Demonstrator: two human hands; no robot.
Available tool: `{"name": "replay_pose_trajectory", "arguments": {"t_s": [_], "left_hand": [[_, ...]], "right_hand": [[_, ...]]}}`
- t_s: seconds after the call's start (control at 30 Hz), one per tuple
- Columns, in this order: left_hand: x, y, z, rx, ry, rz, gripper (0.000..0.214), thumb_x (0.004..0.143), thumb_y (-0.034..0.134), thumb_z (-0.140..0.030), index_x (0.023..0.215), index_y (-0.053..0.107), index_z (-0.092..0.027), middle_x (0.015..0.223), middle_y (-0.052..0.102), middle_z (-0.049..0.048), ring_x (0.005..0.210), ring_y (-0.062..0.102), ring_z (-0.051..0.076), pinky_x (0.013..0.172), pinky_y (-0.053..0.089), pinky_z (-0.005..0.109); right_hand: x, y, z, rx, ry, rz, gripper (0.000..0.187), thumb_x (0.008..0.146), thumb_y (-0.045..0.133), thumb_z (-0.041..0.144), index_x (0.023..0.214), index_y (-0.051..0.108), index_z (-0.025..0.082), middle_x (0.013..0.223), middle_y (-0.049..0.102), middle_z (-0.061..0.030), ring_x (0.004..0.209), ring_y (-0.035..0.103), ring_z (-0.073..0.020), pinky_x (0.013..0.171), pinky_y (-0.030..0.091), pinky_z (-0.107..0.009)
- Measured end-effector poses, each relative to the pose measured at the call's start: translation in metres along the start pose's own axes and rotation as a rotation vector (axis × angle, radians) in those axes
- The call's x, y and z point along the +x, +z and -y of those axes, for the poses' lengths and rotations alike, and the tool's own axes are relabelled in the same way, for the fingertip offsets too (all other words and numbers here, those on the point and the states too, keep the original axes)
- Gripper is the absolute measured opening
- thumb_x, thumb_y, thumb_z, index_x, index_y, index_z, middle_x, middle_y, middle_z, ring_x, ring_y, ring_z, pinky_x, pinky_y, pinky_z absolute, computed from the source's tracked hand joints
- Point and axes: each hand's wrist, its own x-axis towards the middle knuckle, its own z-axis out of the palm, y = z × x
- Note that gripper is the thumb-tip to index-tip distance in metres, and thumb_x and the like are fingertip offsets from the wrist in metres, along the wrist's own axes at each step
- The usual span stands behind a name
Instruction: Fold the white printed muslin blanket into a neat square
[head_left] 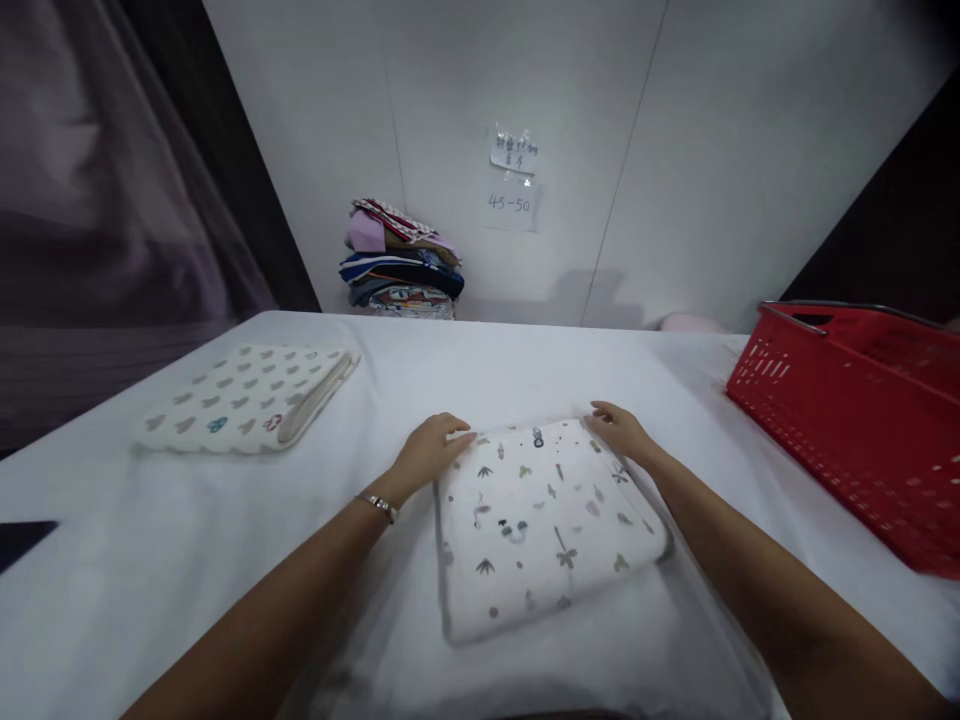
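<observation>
A white folded cloth, printed with small palm trees, leaves and animal figures, lies in front of me at a slight angle. At its far left corner is my left hand, thumb over the edge and fingers bent around the corner; a metal bracelet circles that wrist. My right hand takes the far right corner, its thumb by the cloth and its fingertips just past the far edge. How firmly either hand grips is hard to see. Under the cloth spreads a white-covered table.
On the left lies another folded cloth with grey cloud-like shapes. A stack of folded clothes stands at the back by the wall. To the right is a red perforated basket. Paper signs hang on the wall; a curtain is left.
</observation>
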Motion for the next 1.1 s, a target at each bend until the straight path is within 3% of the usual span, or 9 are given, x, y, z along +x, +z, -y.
{"name": "replay_pose_trajectory", "arguments": {"t_s": [0.07, 0.13, 0.3, 0.47, 0.63, 0.77, 0.93, 1.03, 1.1], "left_hand": [[-0.001, 0.003, -0.005, 0.039, 0.106, 0.015, 0.029, 0.086, 0.049, -0.043, 0.088, 0.069, -0.022, 0.093, 0.066, 0.0036, 0.091, 0.057, 0.02, 0.081, 0.044, 0.033], [-0.001, 0.007, -0.009, 0.093, 0.154, 0.045, 0.026, 0.085, 0.052, -0.041, 0.088, 0.069, -0.022, 0.09, 0.065, 0.0032, 0.088, 0.056, 0.02, 0.08, 0.043, 0.034], [0.003, 0.012, -0.015, 0.217, 0.174, 0.059, 0.022, 0.086, 0.052, -0.037, 0.089, 0.068, -0.022, 0.085, 0.063, 0.004, 0.085, 0.054, 0.02, 0.077, 0.04, 0.035], [0.003, 0.014, -0.02, 0.206, 0.156, 0.081, 0.016, 0.084, 0.054, -0.032, 0.08, 0.064, -0.02, 0.079, 0.062, 0.0029, 0.08, 0.054, 0.02, 0.075, 0.04, 0.036], [0.003, 0.014, -0.025, 0.113, 0.072, 0.077, 0.019, 0.079, 0.061, -0.038, 0.081, 0.059, -0.02, 0.084, 0.062, 0.0025, 0.08, 0.054, 0.019, 0.072, 0.041, 0.034], [0.007, 0.013, -0.03, 0.088, 0.061, 0.125, 0.023, 0.08, 0.06, -0.044, 0.08, 0.059, -0.02, 0.077, 0.061, 0.0013, 0.075, 0.054, 0.019, 0.073, 0.04, 0.035], [0.011, 0.013, -0.033, 0.028, 0.124, 0.023, 0.019, 0.086, 0.051, -0.033, 0.072, 0.051, -0.019, 0.083, 0.059, 0.002, 0.082, 0.052, 0.018, 0.075, 0.04, 0.033], [0.011, 0.017, -0.031, -0.019, 0.043, 0.049, 0.018, 0.088, 0.045, -0.032, 0.075, 0.049, -0.02, 0.088, 0.059, 0.0021, 0.08, 0.052, 0.017, 0.07, 0.04, 0.03], [0.011, 0.022, -0.029, -0.025, -0.04, 0.09, 0.019, 0.089, 0.043, -0.033, 0.076, 0.049, -0.02, 0.08, 0.058, 0.0006, 0.072, 0.051, 0.016, 0.064, 0.038, 0.029]], "right_hand": [[0.003, 0.002, 0.002, -0.03, -0.152, -0.004, 0.032, 0.074, 0.063, 0.038, 0.103, 0.067, 0.023, 0.104, 0.065, -0.0058, 0.093, 0.057, -0.0206, 0.077, 0.045, -0.032], [0.004, 0.003, 0.008, -0.086, -0.267, 0.091, 0.026, 0.076, 0.062, 0.035, 0.099, 0.068, 0.025, 0.103, 0.065, -0.0058, 0.095, 0.056, -0.0218, 0.078, 0.044, -0.033], [0.006, 0.004, 0.02, -0.255, -0.411, 0.315, 0.018, 0.078, 0.061, 0.029, 0.093, 0.069, 0.023, 0.089, 0.065, -0.0055, 0.088, 0.054, -0.0217, 0.083, 0.04, -0.036], [0.008, 0.005, 0.024, -0.301, -0.451, 0.313, 0.009, 0.079, 0.058, 0.026, 0.081, 0.065, 0.021, 0.086, 0.064, -0.0051, 0.087, 0.052, -0.0211, 0.081, 0.039, -0.035], [0.004, 0.0, 0.032, -0.345, -0.393, 0.342, 0.017, 0.084, 0.051, 0.029, 0.092, 0.065, 0.023, 0.09, 0.065, -0.006, 0.083, 0.055, -0.0209, 0.076, 0.041, -0.033], [0.004, -0.001, 0.043, -0.351, -0.394, 0.435, 0.022, 0.082, 0.056, 0.032, 0.1, 0.068, 0.024, 0.099, 0.067, -0.0068, 0.089, 0.057, -0.0232, 0.081, 0.041, -0.034], [0.009, 0.006, 0.041, -0.258, -0.441, 0.324, 0.016, 0.085, 0.053, 0.031, 0.081, 0.066, 0.023, 0.095, 0.066, -0.0066, 0.097, 0.056, -0.0243, 0.087, 0.04, -0.037], [0.012, 0.011, 0.034, -0.194, -0.434, 0.339, 0.016, 0.087, 0.049, 0.031, 0.085, 0.063, 0.023, 0.105, 0.065, -0.0064, 0.103, 0.055, -0.0234, 0.089, 0.04, -0.034], [0.013, 0.014, 0.032, -0.206, -0.383, 0.381, 0.017, 0.088, 0.047, 0.032, 0.087, 0.062, 0.023, 0.098, 0.066, -0.0056, 0.093, 0.058, -0.0219, 0.083, 0.041, -0.033]]}}
